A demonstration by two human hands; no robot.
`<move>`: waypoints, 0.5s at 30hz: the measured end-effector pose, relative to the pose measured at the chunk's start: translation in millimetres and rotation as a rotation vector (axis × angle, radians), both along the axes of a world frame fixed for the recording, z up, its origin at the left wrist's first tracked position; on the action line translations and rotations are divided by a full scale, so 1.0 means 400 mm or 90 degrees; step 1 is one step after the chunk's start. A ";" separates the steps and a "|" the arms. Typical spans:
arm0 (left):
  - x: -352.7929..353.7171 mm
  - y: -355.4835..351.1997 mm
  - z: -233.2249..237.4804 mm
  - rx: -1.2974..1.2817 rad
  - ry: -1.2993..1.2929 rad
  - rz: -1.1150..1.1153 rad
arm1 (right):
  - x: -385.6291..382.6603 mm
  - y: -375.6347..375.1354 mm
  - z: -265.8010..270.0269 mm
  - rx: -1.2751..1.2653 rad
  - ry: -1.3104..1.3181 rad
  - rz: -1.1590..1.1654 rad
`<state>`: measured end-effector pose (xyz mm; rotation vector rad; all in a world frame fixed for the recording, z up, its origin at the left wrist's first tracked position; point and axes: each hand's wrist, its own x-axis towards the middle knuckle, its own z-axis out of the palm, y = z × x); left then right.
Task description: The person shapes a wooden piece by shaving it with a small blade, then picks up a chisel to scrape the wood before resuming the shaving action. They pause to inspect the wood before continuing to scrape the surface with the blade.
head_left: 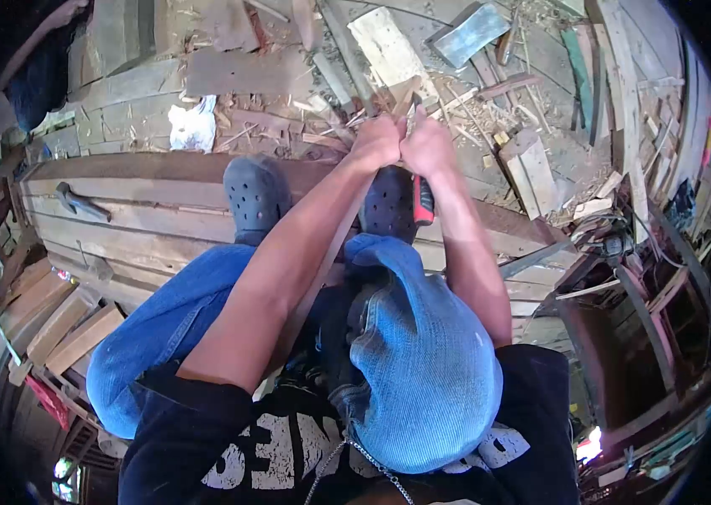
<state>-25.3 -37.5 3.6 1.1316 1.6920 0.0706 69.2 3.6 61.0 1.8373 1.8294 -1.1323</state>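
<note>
From my feed this looks like a woodworking workshop: wood scraps (529, 172) and shavings (477, 126) litter the upper centre and right, a hammer (82, 203) lies on planks (120, 220) at left, and cut boards (78, 332) pile up lower left.

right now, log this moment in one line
left hand: closed | right hand: closed, beside it | red-black elongated handle: by right wrist | grip: unclear

Right hand (429, 148): gripping my red-handled tool (424, 202)
Left hand (377, 143): closed, beside my right
Hammer (83, 203): left, on boards (149, 216)
</note>
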 end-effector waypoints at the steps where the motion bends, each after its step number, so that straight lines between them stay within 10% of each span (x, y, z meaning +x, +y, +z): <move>1: -0.004 -0.001 0.000 0.003 -0.022 0.014 | 0.001 0.012 -0.011 -0.012 0.015 0.009; 15: 0.007 -0.008 -0.040 0.067 0.009 -0.035 | 0.015 0.017 -0.022 0.019 0.028 0.049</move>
